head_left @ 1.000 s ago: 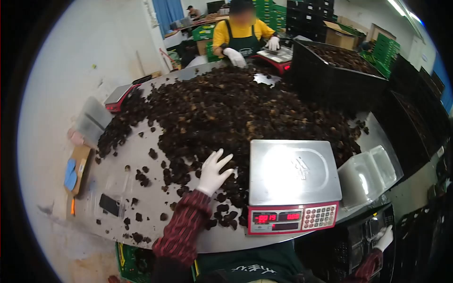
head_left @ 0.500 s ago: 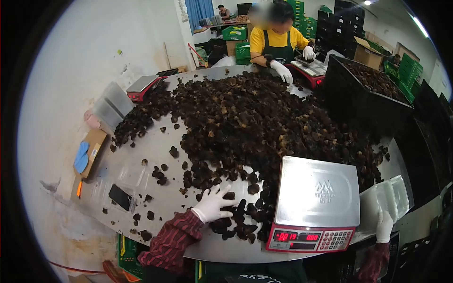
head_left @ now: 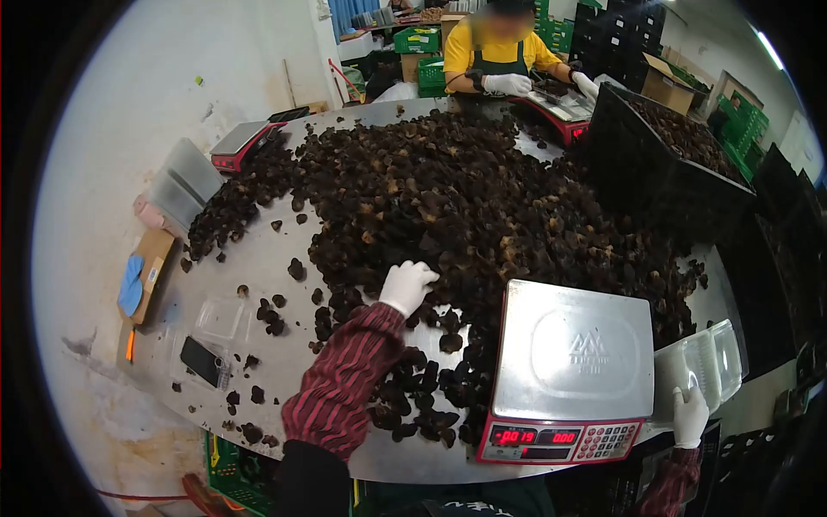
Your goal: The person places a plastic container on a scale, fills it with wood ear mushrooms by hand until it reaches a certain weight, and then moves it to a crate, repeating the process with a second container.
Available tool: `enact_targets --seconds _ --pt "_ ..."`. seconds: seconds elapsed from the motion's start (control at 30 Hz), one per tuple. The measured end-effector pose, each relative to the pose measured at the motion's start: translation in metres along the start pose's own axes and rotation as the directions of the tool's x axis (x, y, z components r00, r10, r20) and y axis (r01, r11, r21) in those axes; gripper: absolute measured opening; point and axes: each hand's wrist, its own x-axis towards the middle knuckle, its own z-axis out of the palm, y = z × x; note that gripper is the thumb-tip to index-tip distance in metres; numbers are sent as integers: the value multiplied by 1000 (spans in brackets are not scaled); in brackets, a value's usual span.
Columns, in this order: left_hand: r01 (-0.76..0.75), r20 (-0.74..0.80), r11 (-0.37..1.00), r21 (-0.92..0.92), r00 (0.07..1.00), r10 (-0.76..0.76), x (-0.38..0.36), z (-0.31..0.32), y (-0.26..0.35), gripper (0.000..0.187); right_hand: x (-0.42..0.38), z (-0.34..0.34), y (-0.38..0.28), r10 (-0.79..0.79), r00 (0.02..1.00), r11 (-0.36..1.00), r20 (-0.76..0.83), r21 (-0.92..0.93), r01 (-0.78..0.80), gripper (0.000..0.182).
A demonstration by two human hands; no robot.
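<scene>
My left hand [head_left: 408,289], in a white glove, reaches over the near edge of a big heap of dark brown, crinkled mushroom-like pieces [head_left: 448,207]. Its fingers are curled down and closed; anything within them is hidden. Below that forearm lie more loose dark pieces [head_left: 413,392]. To the right, my gloved right hand [head_left: 691,418] is closed on the near edge of a stack of clear plastic boxes [head_left: 699,366]. Between my hands stands a red scale [head_left: 573,353] with a bare steel plate and a lit red display.
A co-worker in yellow [head_left: 495,47] works at another scale [head_left: 560,108] across the metal table [head_left: 258,345]. A black crate [head_left: 663,164] of dark pieces stands at the right. Left are a third scale [head_left: 244,142], plastic boxes [head_left: 181,185], a carton [head_left: 153,267] and a phone [head_left: 202,360].
My left hand has moved forward from the loose pieces to the heap, and its fingers have curled. My right hand stays at the plastic boxes. The co-worker's hands have shifted towards their scale.
</scene>
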Motion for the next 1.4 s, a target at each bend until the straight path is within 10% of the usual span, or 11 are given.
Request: enact_targets --seconds 0.3,0.37,0.6,0.77,0.93,0.97,1.07,1.13,1.2,1.27,1.4 --pt "-72 117 996 50 991 66 -97 -49 -3 23 -1 6 -2 -42 992 999 -120 -31 38 30" --pt "-92 -143 976 198 982 122 -95 -60 17 24 0 4 0 -16 998 998 -61 -54 12 28" --pt "-30 251 1000 6 968 27 -67 0 52 13 0 12 11 21 999 999 -25 -41 -22 28" --pt "-144 -13 893 -426 988 153 -82 -14 40 16 -1 5 8 -10 1000 1000 -22 -24 9 30" --pt "235 145 615 -752 970 -193 -188 -116 9 24 -2 6 8 -101 992 995 -70 -20 100 32" --pt "538 371 527 -658 840 -395 -217 -145 7 21 -3 5 8 -107 992 994 -65 -14 107 32" --pt "383 258 825 -415 919 -297 -318 -167 -43 19 -2 12 12 -114 989 992 -93 47 119 34" --pt "828 552 492 -270 552 -625 -372 -175 -59 31 0 11 12 -87 995 996 -52 7 87 31" --pt "798 533 598 -70 537 -654 -401 -176 -66 36 0 15 18 -85 996 995 -41 -55 83 27" --pt "614 422 767 188 655 -627 -408 -166 -74 43 0 20 25 -87 994 996 -59 -39 85 27" --pt "404 12 901 -162 913 -407 -294 -138 -36 27 0 21 25 -118 985 993 -125 -5 118 36"
